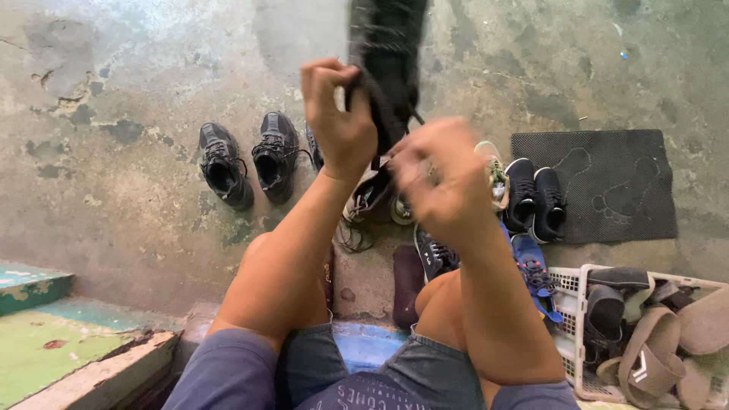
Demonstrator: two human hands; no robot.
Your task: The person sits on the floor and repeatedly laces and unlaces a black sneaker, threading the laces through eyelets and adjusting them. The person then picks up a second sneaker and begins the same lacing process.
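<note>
We have the black shoe [389, 45] lifted well above the floor, in front of our knees, and our left hand [340, 121] is closed in a firm fist around its rear edge or lace end, so the shoe hangs from that grip; our right hand [444, 186] is blurred with motion just below and beside it, fingers partly curled, and we cannot tell whether it has hold of a lace or of nothing at all. To work the shoe well we judge it best to keep the left grip steady and high on the collar, so the body does not swing, and to let the right hand pull along the lace line rather than across it (a sideways tug would likely twist the soft upper). The shoe looks like dark knit or mesh fabric, pliant and matte, with thin cord laces. Below us the concrete floor [137, 197] is rough, stained and patchy, with worn grey-green blotches. A pair of black trainers [249, 158] stands to the left, another black pair with white soles [534, 199] to the right, next to a ribbed dark rubber mat [607, 182] embossed with footprints. A blue shoe [535, 269] lies by a white plastic lattice basket [566, 282] holding brown strap sandals [645, 353]
</note>
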